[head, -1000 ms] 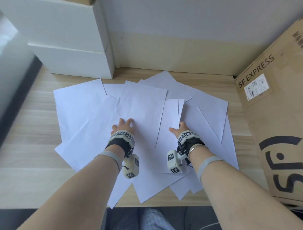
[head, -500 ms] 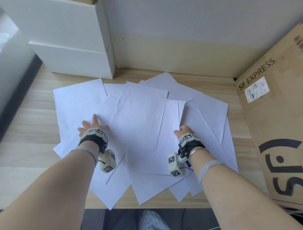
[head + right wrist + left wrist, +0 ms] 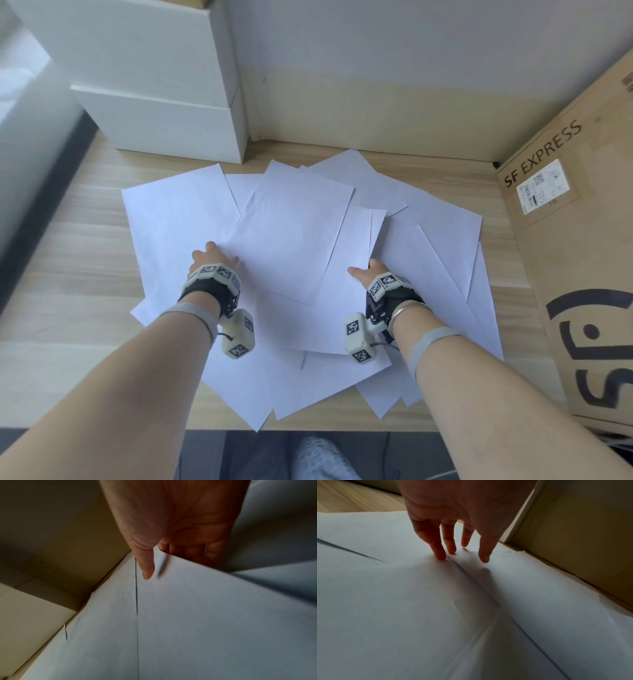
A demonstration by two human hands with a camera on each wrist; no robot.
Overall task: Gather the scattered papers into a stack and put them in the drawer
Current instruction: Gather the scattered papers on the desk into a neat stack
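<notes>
**Still gathering: both hands are working the loose sheets inward**

Now I am pressing my left hand [image 3: 213, 257] flat on the papers [image 3: 294, 240], its fingers [image 3: 437, 550] straight and slightly apart, tips touching a sheet right at an overlapping edge. My right hand [image 3: 368, 269] is pinching the near-right edge of the top sheets, thumb [image 3: 145, 566] lying on top and the other fingers curled underneath.

To do this well, I judge I should be sliding the outer sheets toward the middle with light, even pressure, not dragging only the uppermost one, and keeping the right pinch loose enough to avoid creasing.

The papers are fanning out around and beyond my fingertips on the desk [image 3: 85, 274]. The top sheet is running its long axis away from me, tilting slightly rightward; the others are pointing every which way. The white drawer unit [image 3: 164, 137] is standing beyond my left fingers.
</notes>
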